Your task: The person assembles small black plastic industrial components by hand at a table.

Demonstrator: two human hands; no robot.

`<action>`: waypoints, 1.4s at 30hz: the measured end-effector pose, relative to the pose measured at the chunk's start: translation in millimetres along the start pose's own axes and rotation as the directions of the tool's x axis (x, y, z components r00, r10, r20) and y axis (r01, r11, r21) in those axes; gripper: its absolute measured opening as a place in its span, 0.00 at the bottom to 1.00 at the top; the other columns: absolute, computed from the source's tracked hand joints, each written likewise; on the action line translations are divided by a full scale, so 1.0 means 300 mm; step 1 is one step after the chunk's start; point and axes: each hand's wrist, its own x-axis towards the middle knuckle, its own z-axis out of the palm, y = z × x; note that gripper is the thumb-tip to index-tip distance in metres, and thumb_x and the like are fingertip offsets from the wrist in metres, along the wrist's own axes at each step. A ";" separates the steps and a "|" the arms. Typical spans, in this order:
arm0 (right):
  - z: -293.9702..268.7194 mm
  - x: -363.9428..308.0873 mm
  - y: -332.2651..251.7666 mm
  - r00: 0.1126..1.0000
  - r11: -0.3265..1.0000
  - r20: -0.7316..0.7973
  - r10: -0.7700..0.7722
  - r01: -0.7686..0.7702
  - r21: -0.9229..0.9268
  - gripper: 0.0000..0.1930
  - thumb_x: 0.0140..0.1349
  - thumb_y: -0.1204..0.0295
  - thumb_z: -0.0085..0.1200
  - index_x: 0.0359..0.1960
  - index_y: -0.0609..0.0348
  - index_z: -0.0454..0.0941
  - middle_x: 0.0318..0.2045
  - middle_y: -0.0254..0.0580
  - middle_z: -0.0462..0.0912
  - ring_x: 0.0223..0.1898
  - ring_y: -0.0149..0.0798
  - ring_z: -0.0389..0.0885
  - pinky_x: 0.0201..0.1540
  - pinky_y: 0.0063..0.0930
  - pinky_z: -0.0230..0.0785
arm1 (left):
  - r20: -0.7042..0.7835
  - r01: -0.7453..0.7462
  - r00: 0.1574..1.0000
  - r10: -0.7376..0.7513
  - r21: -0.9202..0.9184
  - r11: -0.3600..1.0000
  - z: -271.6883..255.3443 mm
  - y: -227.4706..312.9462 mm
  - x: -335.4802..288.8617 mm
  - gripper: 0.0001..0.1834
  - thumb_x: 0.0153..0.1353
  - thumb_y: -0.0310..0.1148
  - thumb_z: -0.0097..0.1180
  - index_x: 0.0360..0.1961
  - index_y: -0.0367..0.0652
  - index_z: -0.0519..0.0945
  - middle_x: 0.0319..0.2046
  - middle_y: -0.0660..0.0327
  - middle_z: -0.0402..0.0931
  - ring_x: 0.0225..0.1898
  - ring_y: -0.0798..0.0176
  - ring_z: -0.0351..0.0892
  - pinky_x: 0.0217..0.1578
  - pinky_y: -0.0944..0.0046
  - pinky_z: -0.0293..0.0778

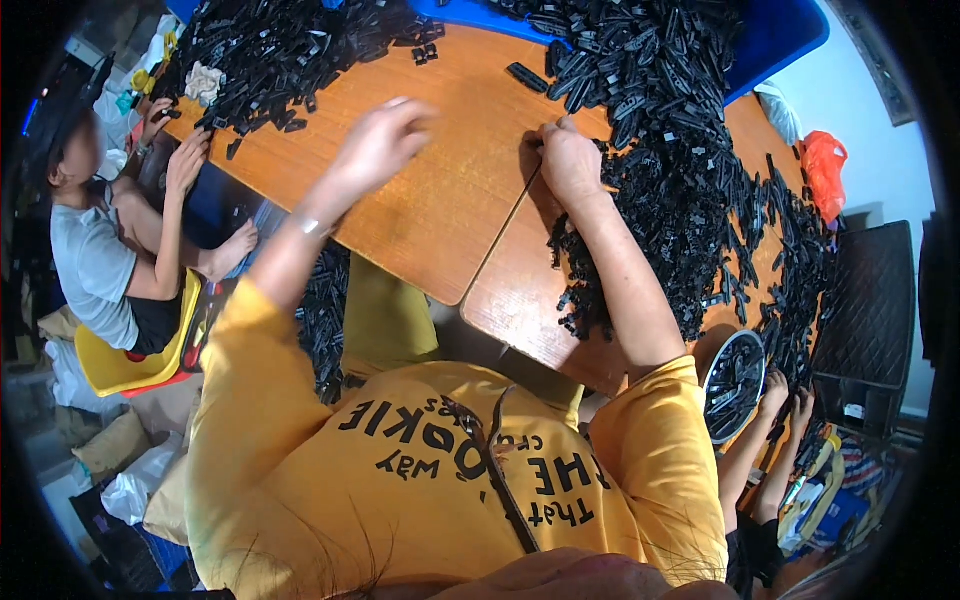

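Over the wooden table my left hand is raised, its fingers smeared by motion. I cannot tell whether it holds anything. My right hand is closed with the knuckles up, low over the table beside the seam. What its fingers pinch is hidden, apart from a dark bit at the fingertips. Just right of it spreads a heap of small black plastic parts. Beyond lies a pile of longer black plastic pieces, with one loose black piece near its left edge.
Another black pile lies far left, before a seated person whose hands are at the table edge. A blue bin stands far right. At the near right are a bowl of black parts and another person's hands.
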 end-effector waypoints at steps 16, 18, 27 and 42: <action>-0.119 -0.090 -0.042 0.973 0.876 0.223 0.060 -0.159 0.455 0.11 0.53 0.72 0.66 0.37 0.62 0.83 0.34 0.57 0.87 0.43 0.58 0.87 0.48 0.44 0.79 | 0.030 0.069 0.998 -0.063 -0.319 0.945 0.415 -0.048 0.525 0.14 0.70 0.31 0.61 0.54 0.41 0.83 0.45 0.58 0.86 0.45 0.55 0.85 0.48 0.58 0.80; -0.106 -0.105 -0.025 0.980 0.830 0.174 0.093 -0.172 0.530 0.10 0.53 0.73 0.69 0.34 0.62 0.81 0.29 0.49 0.86 0.36 0.49 0.87 0.42 0.38 0.78 | 0.145 0.246 0.967 -0.207 -0.732 0.636 0.408 -0.032 0.458 0.13 0.73 0.33 0.60 0.54 0.40 0.83 0.46 0.60 0.87 0.44 0.61 0.85 0.48 0.62 0.80; -0.228 -0.139 -0.105 0.987 0.661 0.018 0.162 -0.122 0.741 0.12 0.62 0.75 0.73 0.31 0.59 0.77 0.23 0.26 0.81 0.23 0.21 0.77 0.25 0.18 0.71 | 0.345 0.345 0.939 0.005 -0.938 -0.027 0.306 0.107 0.204 0.21 0.76 0.34 0.57 0.66 0.40 0.75 0.51 0.61 0.84 0.54 0.66 0.83 0.57 0.65 0.79; -0.340 -0.191 -0.172 0.862 0.761 -0.503 -0.064 0.368 0.534 0.10 0.56 0.83 0.71 0.34 0.61 0.81 0.30 0.37 0.80 0.26 0.30 0.80 0.28 0.25 0.73 | 0.320 0.317 0.947 0.009 -0.943 0.099 0.172 0.278 0.107 0.20 0.79 0.44 0.51 0.63 0.44 0.79 0.45 0.65 0.84 0.41 0.71 0.83 0.44 0.68 0.81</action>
